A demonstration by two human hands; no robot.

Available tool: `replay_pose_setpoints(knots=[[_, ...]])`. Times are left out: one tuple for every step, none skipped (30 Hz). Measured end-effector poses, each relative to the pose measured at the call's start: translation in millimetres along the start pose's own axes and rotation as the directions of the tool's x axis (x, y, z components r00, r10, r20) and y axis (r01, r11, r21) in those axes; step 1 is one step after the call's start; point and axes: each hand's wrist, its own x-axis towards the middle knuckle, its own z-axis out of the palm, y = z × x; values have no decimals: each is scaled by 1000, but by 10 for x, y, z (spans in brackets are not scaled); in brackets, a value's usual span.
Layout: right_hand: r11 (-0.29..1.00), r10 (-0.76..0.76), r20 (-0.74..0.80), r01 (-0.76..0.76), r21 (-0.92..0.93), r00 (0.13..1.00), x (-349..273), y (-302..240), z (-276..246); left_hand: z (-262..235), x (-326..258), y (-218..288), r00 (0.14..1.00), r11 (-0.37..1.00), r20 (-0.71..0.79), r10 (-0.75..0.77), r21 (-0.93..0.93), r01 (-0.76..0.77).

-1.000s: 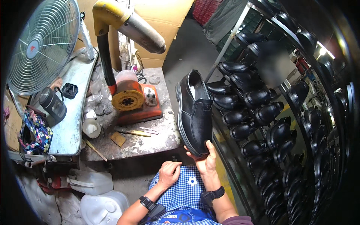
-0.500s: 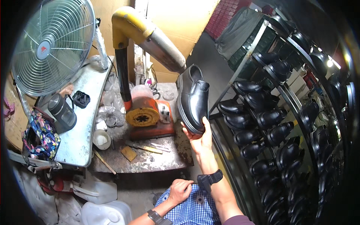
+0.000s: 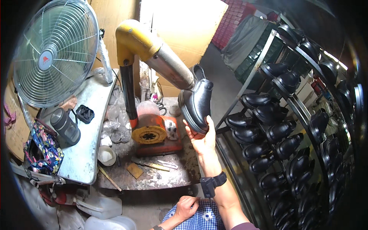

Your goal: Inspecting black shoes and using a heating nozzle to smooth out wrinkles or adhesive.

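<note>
My right hand (image 3: 203,140) grips a black leather shoe (image 3: 199,101) by its toe end, thumb on one side and fingers under the sole. The shoe is raised, heel end up, with its upper against or just beside the mouth of a metal blower pipe (image 3: 172,67); whether they touch I cannot tell. That pipe joins a yellow elbow on an orange blower (image 3: 149,132). Low in front of me, my left hand (image 3: 187,207) rests curled over a blue checked apron (image 3: 209,218), fingers closed with nothing visible in them.
A worn bench (image 3: 184,180) carries the blower, a knife-like tool (image 3: 151,164) and a tan block (image 3: 134,170). Racks of black shoes (image 3: 281,130) stand at right. On the left are a large fan (image 3: 53,50) and a side table (image 3: 86,153) with a dark bottle (image 3: 65,124).
My right hand has turned the shoe, so its side opening faces away and its upper sits closer to the pipe mouth. The view has shifted slightly upward. My left hand stays curled on the apron.
</note>
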Motion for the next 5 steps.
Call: replay_pose_setpoints(knots=[[1000, 2, 11, -1, -8, 1000, -13, 1, -16, 0, -2, -3, 1000, 1000, -3, 3, 3, -3], [999, 8, -6, -8, -37, 1000, -33, -6, -40, -3, -1, -7, 1000, 1000, -7, 7, 6, -7], [1000, 5, -16, -6, -31, 1000, -61, -12, -70, -6, -2, -8, 1000, 1000, -4, 10, 5, -10], [964, -101, -53, 85, -251, 993, -97, -17, -106, -8, -4, -7, 1000, 1000, -8, 5, 6, -5], [868, -218, -68, 162, -470, 974, -141, -21, -148, -7, -9, -3, 1000, 1000, -13, -1, 8, 1]])
